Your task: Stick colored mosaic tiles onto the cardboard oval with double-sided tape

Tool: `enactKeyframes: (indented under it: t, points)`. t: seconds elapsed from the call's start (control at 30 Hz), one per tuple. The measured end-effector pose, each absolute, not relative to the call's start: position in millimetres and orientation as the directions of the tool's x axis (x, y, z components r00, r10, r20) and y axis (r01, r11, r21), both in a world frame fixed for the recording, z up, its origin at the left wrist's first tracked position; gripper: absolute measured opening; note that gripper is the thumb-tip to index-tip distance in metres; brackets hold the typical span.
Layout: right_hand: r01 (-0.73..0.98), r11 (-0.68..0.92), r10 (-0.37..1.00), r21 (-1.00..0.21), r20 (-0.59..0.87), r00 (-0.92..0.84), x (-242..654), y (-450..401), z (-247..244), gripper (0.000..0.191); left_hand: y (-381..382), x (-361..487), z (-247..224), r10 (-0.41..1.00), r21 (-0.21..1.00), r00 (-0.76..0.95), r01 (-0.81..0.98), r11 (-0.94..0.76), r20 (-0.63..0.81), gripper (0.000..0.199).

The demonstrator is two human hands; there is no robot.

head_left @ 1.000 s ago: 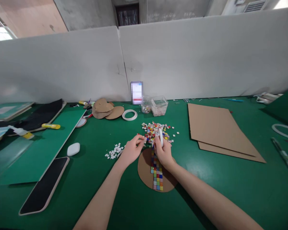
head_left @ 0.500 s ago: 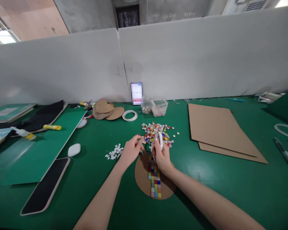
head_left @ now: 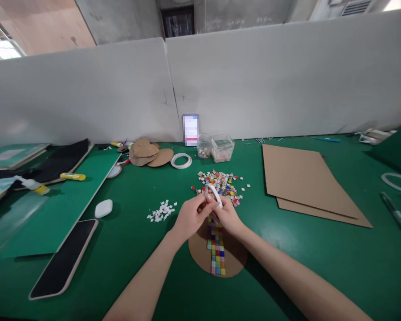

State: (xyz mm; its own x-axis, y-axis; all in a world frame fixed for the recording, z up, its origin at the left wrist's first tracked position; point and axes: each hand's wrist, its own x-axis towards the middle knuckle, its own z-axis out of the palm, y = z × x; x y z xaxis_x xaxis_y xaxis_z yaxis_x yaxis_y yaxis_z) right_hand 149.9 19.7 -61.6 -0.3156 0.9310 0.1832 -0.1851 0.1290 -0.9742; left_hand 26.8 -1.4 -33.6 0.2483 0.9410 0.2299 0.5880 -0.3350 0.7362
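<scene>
My right hand [head_left: 227, 217] is closed round a white ring-shaped roll [head_left: 215, 195], held tilted above the back edge of a round cardboard disc [head_left: 198, 247]. Against it, my left hand [head_left: 191, 215] is closed, its fingertips meeting those of my right hand; whatever lies between them is too small to make out. Coloured square tiles [head_left: 217, 254] form a strip of rows down the middle of the disc, its back end partly hidden by my hands. Behind my hands lies a loose pile of mixed tiles [head_left: 222, 179]. White tile pieces [head_left: 161, 212] are scattered left of my left hand.
Clear containers [head_left: 222, 149] stand by the partition, near a lit phone [head_left: 190, 130]. Cardboard sheets [head_left: 297, 178] lie at the right. On the left are a dark phone-like slab [head_left: 65, 258], a white case [head_left: 103, 208], a green board [head_left: 70, 209] and cardboard discs [head_left: 161, 158].
My left hand has moved right and its fingertips now meet my right hand. The white roll has shifted slightly left and tilted. A red tile now shows at the pile's left side.
</scene>
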Motion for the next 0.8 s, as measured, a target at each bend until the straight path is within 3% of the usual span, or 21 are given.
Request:
enactKeyframes:
  t: [0.17,0.4,0.6,0.73,0.8]
  points:
    - [-0.328,-0.093,0.944,-0.940,0.022,-0.330,147.8,17.4,-62.6,0.043,-0.9,25.3,-33.1,0.939,0.784,0.229,0.519,-0.341,0.256,0.033]
    - [-0.447,-0.086,0.930,-0.890,0.090,-0.357,151.3,18.7,-62.0,0.036,3.0,22.4,-31.2,0.992,0.966,-0.012,0.230,-0.118,0.124,0.029]
    - [-0.143,0.095,0.926,-0.985,0.141,-0.351,151.3,11.2,-56.0,0.035,9.4,18.7,-32.6,0.989,0.995,-0.134,0.085,-0.050,0.062,0.029]
    - [0.108,0.232,0.915,-0.967,0.180,-0.361,156.3,11.7,-57.9,0.044,12.6,14.7,-33.2,0.981,0.996,-0.180,0.056,-0.068,0.077,0.025]
    - [0.194,0.279,0.899,-0.940,0.185,-0.398,158.8,13.0,-57.1,0.048,11.8,14.1,-31.8,0.991,0.996,-0.119,0.072,-0.049,0.058,0.030]
